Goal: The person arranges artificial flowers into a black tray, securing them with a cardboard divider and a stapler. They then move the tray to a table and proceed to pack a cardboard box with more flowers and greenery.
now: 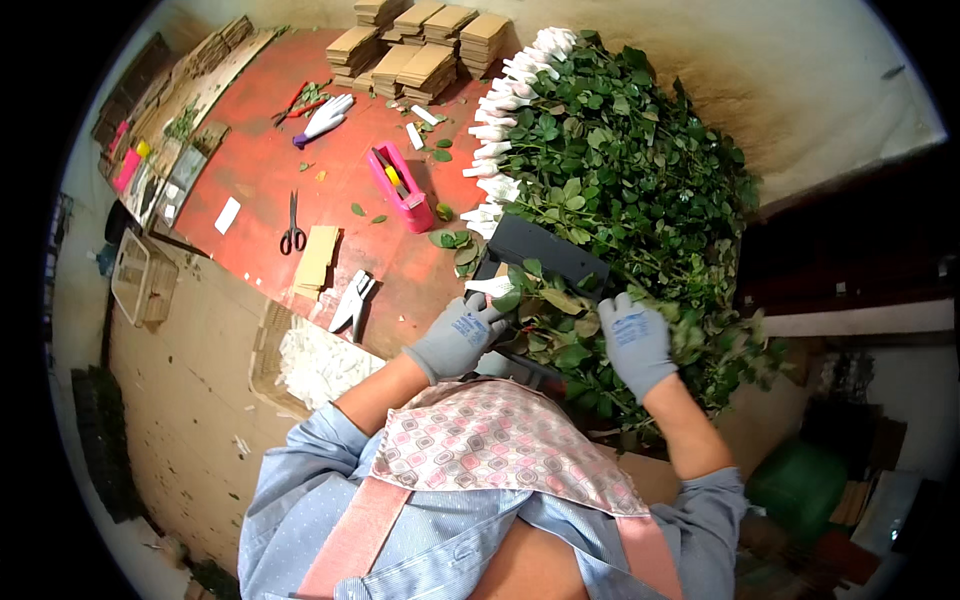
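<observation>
My left hand [458, 337], in a grey glove, is closed with its fingertips at a white-wrapped flower head [490, 287]. My right hand [636, 340], gloved alike, curls its fingers on the leafy stems [575, 355] of the same bunch. That bunch lies in front of me, against a black tray-like holder [550, 255]. Beyond and to the right spreads a large pile of leafy stems [640, 160], their white-wrapped heads [490, 150] lined up along its left side. Leaves partly hide the fingers of my right hand.
On the red table [260, 150] are a white-handled stapler-like tool [352, 302], yellowish card pieces [316, 262], black scissors [292, 225], a pink tape dispenser [400, 190], white-and-purple gloves [325, 122] and red-handled shears [298, 106]. Cardboard stacks [425, 70] stand behind. A basket [265, 355] holds white pieces.
</observation>
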### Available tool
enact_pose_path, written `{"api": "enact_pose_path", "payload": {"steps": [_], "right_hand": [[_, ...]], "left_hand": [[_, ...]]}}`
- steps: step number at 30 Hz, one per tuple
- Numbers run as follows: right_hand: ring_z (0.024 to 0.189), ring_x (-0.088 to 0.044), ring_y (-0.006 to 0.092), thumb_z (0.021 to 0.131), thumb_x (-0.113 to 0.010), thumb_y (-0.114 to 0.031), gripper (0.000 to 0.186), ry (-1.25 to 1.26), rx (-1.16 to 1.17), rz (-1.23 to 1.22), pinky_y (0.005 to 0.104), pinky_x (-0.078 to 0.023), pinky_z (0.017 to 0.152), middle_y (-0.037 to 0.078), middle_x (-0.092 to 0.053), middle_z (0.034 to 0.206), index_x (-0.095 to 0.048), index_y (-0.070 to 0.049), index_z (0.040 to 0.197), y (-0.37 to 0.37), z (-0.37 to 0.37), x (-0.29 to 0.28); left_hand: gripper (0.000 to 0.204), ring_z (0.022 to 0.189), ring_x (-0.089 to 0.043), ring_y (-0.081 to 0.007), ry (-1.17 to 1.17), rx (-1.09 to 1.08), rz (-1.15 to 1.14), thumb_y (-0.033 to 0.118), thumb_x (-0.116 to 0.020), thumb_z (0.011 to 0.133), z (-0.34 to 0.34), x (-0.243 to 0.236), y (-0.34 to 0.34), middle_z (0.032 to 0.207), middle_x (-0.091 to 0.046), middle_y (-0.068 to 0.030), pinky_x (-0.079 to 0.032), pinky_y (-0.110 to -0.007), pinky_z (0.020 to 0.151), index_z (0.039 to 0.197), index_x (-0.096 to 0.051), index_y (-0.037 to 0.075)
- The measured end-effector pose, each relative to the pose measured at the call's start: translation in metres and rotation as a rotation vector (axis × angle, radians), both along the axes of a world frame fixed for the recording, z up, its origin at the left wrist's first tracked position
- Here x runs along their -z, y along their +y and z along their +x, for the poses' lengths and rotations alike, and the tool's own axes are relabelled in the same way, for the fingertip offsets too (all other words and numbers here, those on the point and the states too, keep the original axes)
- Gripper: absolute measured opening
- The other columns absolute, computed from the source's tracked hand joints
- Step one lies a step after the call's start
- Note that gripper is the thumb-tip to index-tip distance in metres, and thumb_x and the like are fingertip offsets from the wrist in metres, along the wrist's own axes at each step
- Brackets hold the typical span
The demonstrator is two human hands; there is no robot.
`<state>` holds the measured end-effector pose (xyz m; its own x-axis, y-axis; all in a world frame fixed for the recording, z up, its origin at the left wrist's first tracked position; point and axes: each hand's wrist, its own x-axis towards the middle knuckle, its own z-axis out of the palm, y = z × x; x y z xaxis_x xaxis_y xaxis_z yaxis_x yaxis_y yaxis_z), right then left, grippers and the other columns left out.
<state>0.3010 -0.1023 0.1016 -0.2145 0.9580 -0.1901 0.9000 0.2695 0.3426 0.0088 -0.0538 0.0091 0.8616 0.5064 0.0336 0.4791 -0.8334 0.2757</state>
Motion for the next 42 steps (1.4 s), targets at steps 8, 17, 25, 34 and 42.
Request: {"api": "enact_pose_path", "payload": {"steps": [8, 17, 25, 34, 42], "right_hand": [[0.092, -0.068, 0.0366, 0.095, -0.06, -0.02, 0.021, 0.287, 0.128, -0.236, 0.0484, -0.055, 0.078, 0.015, -0.064, 0.105, -0.061, -0.009, 0.113, 0.007, 0.042, 0.085], [0.094, -0.069, 0.0334, 0.093, -0.065, -0.016, 0.032, 0.479, 0.03, 0.049, 0.0442, -0.056, 0.079, 0.011, -0.067, 0.111, -0.062, -0.008, 0.124, 0.017, -0.003, 0.006], [0.076, -0.072, 0.0236, 0.089, -0.069, -0.023, 0.026, 0.243, 0.009, 0.038, 0.0359, -0.057, 0.062, 0.009, -0.063, 0.094, -0.055, -0.009, 0.106, 0.066, -0.066, 0.071], [0.074, -0.072, 0.0249, 0.092, -0.059, -0.016, 0.022, 0.307, 0.012, 0.007, 0.0367, -0.058, 0.062, 0.011, -0.063, 0.094, -0.055, -0.008, 0.112, 0.059, -0.07, 0.097], [0.08, -0.071, 0.0302, 0.09, -0.06, -0.012, 0.023, 0.528, -0.06, -0.063, 0.0423, -0.056, 0.065, 0.012, -0.062, 0.1, -0.055, -0.011, 0.112, 0.069, -0.054, 0.095]], "left_hand": [[0.058, 0.106, -0.057, -0.03, -0.079, -0.027, 0.011, 0.01, -0.067, 0.074, 0.007, -0.001, 0.0, 0.145, -0.051, -0.0091, -0.049, -0.04, 0.079, 0.132, -0.063, 0.006], [0.059, 0.108, -0.054, -0.0272, 0.02, -0.043, 0.018, 0.017, -0.066, 0.079, 0.006, 0.002, -0.002, 0.15, -0.048, -0.0051, -0.046, -0.038, 0.079, 0.138, -0.061, 0.01], [0.058, 0.105, -0.053, -0.0271, 0.043, -0.023, -0.033, 0.023, -0.069, 0.08, 0.007, -0.007, 0.002, 0.145, -0.05, -0.0068, -0.046, -0.038, 0.081, 0.136, -0.062, 0.009], [0.057, 0.104, -0.053, -0.0266, 0.009, -0.009, -0.055, 0.026, -0.067, 0.083, 0.006, -0.016, 0.005, 0.147, -0.049, -0.0082, -0.045, -0.038, 0.082, 0.136, -0.061, 0.007], [0.059, 0.111, -0.057, -0.0306, -0.299, -0.017, -0.272, 0.025, -0.075, 0.082, 0.001, -0.017, 0.044, 0.139, -0.056, -0.0103, -0.049, -0.042, 0.092, 0.137, -0.059, 0.008]]}}
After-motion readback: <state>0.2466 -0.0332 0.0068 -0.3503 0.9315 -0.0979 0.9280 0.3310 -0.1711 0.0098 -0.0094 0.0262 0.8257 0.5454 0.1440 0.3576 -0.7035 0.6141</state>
